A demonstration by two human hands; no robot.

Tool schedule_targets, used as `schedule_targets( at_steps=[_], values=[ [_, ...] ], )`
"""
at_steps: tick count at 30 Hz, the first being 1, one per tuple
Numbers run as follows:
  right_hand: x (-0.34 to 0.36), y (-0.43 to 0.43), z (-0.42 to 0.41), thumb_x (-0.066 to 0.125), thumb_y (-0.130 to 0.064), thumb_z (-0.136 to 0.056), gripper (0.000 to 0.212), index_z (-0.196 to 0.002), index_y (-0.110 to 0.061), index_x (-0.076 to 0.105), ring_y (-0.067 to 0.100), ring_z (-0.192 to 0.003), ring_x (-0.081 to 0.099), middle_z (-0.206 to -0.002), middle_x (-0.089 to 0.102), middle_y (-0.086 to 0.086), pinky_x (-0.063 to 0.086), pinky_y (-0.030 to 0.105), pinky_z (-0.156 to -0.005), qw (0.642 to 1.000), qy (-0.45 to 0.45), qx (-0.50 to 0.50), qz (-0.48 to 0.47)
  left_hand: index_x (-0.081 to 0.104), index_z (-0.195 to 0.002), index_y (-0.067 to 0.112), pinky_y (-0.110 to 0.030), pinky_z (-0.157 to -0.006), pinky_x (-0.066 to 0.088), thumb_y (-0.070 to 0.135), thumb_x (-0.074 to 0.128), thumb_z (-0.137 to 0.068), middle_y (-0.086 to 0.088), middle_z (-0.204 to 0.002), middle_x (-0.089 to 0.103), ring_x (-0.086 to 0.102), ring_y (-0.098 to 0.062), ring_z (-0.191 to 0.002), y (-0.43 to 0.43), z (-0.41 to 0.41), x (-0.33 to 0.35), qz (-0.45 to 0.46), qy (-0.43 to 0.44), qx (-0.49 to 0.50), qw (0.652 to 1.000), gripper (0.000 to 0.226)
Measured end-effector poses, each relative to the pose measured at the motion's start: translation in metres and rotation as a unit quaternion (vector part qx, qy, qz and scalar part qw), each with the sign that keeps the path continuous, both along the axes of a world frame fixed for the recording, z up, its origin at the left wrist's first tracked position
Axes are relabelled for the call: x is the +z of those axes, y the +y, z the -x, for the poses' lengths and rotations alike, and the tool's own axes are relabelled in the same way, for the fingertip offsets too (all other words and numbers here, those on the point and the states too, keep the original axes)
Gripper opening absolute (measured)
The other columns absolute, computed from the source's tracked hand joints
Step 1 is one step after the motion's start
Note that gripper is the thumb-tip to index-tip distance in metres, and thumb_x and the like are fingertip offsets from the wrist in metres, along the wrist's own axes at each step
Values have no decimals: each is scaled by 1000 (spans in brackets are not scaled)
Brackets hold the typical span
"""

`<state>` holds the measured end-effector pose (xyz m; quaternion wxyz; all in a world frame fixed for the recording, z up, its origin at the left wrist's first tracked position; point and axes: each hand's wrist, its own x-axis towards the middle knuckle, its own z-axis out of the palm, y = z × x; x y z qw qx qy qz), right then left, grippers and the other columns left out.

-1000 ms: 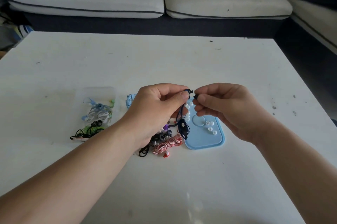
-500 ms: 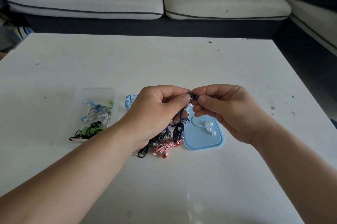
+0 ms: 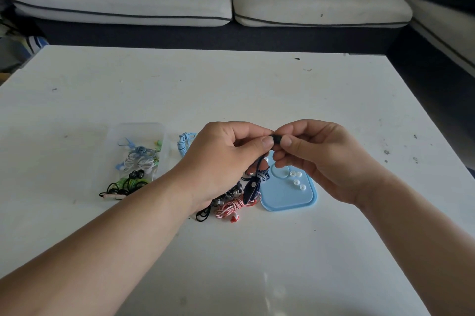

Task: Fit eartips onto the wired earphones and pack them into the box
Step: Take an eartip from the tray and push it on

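- The step in hand is judged to be the fitting of a tip. A small dark earbud (image 3: 277, 138) is pinched between the thumb and forefinger of the left hand (image 3: 226, 158). The thumb and fingers of the right hand (image 3: 323, 158) are closed on its other end, so both grips are narrow and meet at the bud.
- Whether a tip is already seated cannot be told, since the piece is mostly hidden by the fingertips.
- The bud is held above the table (image 3: 231, 264), exactly where the two grips meet. Its dark blue cable (image 3: 253, 184) hangs bundled from the left grip, down over the near left edge of the blue tray (image 3: 290, 200).
- A few white eartips (image 3: 296, 182) lie loose on that tray, below the right hand and untouched by either grip.
- The clear box (image 3: 138, 133) lies to the left of the left hand, well apart from the bud, and several coiled earphones are seen in it. More coiled sets (image 3: 231, 207) lie between box and tray.
- A steady left grip and a straight push with a slight twist from the right are judged to be called for next. The bundle would then be carried left to the box.
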<state>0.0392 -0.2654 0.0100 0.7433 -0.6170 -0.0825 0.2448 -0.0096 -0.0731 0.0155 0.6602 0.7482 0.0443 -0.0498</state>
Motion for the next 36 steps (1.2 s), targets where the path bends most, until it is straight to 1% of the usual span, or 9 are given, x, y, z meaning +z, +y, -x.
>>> schedule_targets(
  at_steps=[6, 11, 13, 18, 20, 25, 29, 33, 36],
  values=[
    [1, 4, 0, 70, -7, -78, 22, -96, 5, 70, 25, -73, 69, -80, 70, 20, 59, 29, -71, 1000, -3, -12, -5, 82, -100, 21, -36, -79, 63, 15, 71, -96, -8, -87, 79, 72, -16, -71, -1, 0, -1, 13, -5, 15, 1000, 13],
    [2, 4, 0, 69, -3, -78, 17, -94, 5, 68, 22, -70, 69, -76, 69, 17, 59, 28, -67, 999, 33, -18, -15, 82, -98, 26, -50, -85, 62, 17, 70, -97, -12, -87, 78, 74, -26, -76, -2, 1, 0, -18, -31, 4, 999, 15],
    [3, 4, 0, 67, -2, -79, 14, -91, 3, 67, 22, -69, 69, -76, 69, 16, 60, 27, -66, 998, 56, -20, -25, 82, -97, 28, -49, -86, 62, 17, 71, -97, -10, -84, 78, 74, -23, -75, -3, 2, 0, -23, -39, 4, 999, 15],
    [5, 6, 2, 64, -6, -83, 14, -93, 2, 67, 18, -70, 70, -77, 70, 12, 59, 25, -66, 996, 74, -16, -38, 82, -97, 26, -26, -75, 62, 15, 75, -93, -7, -86, 79, 74, -13, -74, -2, 2, 1, 8, -42, 30, 999, 14],
    [6, 7, 3, 63, -7, -84, 17, -96, 3, 68, 18, -71, 70, -78, 72, 12, 59, 25, -66, 997, 71, -14, -38, 82, -99, 23, -22, -74, 61, 13, 75, -93, -7, -88, 80, 75, -13, -77, -2, 2, 2, 18, -38, 37, 998, 13],
    [7, 6, 3, 65, -11, -83, 19, -96, 1, 72, 20, -74, 71, -86, 73, 16, 60, 26, -66, 996, 81, -20, -44, 81, -99, 24, -31, -80, 64, 14, 77, -92, -6, -91, 80, 77, -27, -86, -2, 2, 3, 21, -35, 45, 998, 13],
    [6, 6, 3, 67, -15, -83, 19, -90, 1, 74, 21, -72, 68, -84, 71, 16, 59, 27, -65, 996, 79, -15, -25, 81, -97, 24, -25, -76, 62, 13, 79, -90, -3, -88, 80, 77, -21, -81, -1, 1, 4, 18, -43, 51, 998, 13],
    [6, 7, 3, 70, -16, -82, 18, -89, 1, 73, 21, -68, 66, -81, 71, 15, 57, 26, -64, 998, 58, -11, -2, 81, -98, 24, -38, -83, 64, 15, 79, -90, -2, -87, 80, 77, -22, -81, 1, 0, 1, -9, -45, 46, 998, 13],
    [5, 8, 3, 73, -14, -84, 19, -92, 2, 74, 23, -68, 66, -80, 71, 17, 57, 27, -65, 999, 16, -27, 40, 82, -98, 23, -34, -82, 63, 14, 77, -91, -3, -87, 80, 77, -24, -82, 2, 0, 1, 10, -24, 47, 999, 12]
  ],
)
